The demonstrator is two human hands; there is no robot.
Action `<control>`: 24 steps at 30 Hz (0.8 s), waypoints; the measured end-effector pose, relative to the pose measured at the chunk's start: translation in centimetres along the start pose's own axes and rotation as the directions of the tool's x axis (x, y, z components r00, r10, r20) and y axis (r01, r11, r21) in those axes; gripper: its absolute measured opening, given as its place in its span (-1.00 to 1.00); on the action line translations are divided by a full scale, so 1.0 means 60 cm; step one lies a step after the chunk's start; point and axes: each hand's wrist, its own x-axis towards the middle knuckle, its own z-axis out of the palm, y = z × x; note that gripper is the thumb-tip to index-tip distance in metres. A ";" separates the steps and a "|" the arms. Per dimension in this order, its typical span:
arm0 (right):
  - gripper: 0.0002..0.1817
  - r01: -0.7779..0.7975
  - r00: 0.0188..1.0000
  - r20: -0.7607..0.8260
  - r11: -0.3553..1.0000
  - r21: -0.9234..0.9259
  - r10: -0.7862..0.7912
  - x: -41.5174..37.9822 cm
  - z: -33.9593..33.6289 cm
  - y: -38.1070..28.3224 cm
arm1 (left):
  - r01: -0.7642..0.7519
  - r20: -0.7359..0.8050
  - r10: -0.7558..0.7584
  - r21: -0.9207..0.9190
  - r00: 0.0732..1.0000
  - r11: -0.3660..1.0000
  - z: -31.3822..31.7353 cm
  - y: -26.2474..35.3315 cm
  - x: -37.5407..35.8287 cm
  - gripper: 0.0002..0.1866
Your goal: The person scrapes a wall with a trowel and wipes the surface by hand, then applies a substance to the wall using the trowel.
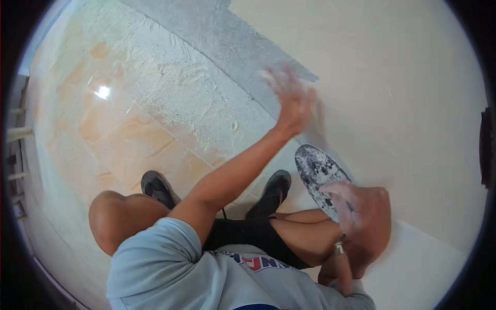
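My left hand (292, 98) reaches out across the body, fingers spread and smeared by motion. It is over the border between the grey strip (279, 62) and the smooth cream surface (403, 103), with a shadow beside it. My right hand (346, 204), whitened with powder, is by my right knee on the near end of a long oval plate (315, 168). That plate is dark, blotched with white, and points up and to the left. A metal-coloured band (339, 248) circles my right wrist.
Pale dust and crumbs (181, 85) lie thickly on the tiled floor (126, 129) along the base of the grey strip. My shoes (274, 191) are planted on the tiles. A dark object (484, 147) shows at the right edge.
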 end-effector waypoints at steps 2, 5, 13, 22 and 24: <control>-0.80 0.022 0.999 -0.043 0.999 0.026 -0.021 -0.001 -0.005 0.000 | -0.106 0.011 0.106 0.130 0.994 0.986 -0.018 -0.017 0.022 0.00; -0.77 0.092 0.987 -0.138 0.995 0.041 -0.085 -0.003 -0.012 0.000 | 0.033 -0.187 -0.034 -0.009 0.982 0.999 -0.072 -0.131 0.102 -0.12; -0.71 0.168 0.950 -0.273 0.985 0.039 -0.151 0.001 -0.003 -0.007 | -0.357 -0.133 0.394 0.239 0.909 0.903 0.008 -0.001 0.021 -0.05; -0.69 0.190 0.944 -0.274 0.982 -0.001 -0.183 -0.008 -0.009 -0.043 | 0.283 -0.326 -0.486 -0.509 0.811 0.813 -0.120 -0.146 0.242 -0.05; -0.68 0.188 0.948 -0.259 0.982 -0.016 -0.186 -0.006 0.000 -0.047 | -0.005 -0.338 0.008 0.012 0.941 1.000 -0.080 -0.085 0.221 -0.10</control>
